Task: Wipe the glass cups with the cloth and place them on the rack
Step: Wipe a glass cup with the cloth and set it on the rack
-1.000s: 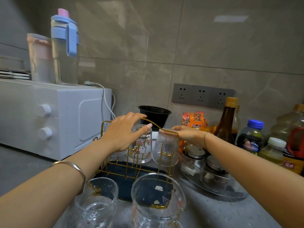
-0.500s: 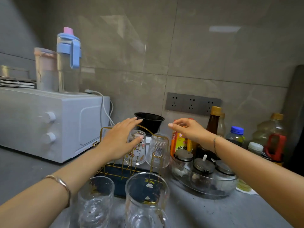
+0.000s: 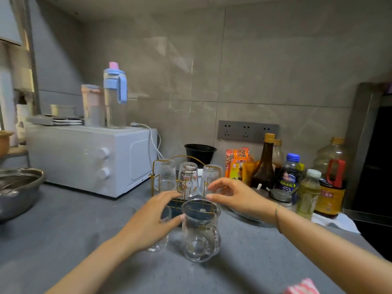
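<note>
A gold wire rack [image 3: 153,181] stands on the counter with three glasses upside down on it: a plain one [image 3: 165,177], a cartoon-printed one [image 3: 188,179] and a ribbed one [image 3: 211,176]. In front of it stands an upright large glass cup with a handle [image 3: 200,232]. To the left of that cup is a smaller upright glass [image 3: 159,240], mostly hidden by my left hand [image 3: 151,221]. That hand's fingers are fairly straight and its thumb tip touches the large cup's side. My right hand [image 3: 233,197] hovers with spread fingers just above the cup's far rim, holding nothing. A pink striped cloth [image 3: 303,287] lies at the bottom right.
A white microwave [image 3: 89,158] with bottles on top stands at the left, and a steel bowl [image 3: 19,189] lies at the far left. Sauce and oil bottles [image 3: 265,166] crowd the counter to the right of the rack. A black pot [image 3: 200,151] sits behind the rack.
Both hands have pulled back from the glasses on the rack toward me. They are now at the large cup in front. The view has pulled back and tilted.
</note>
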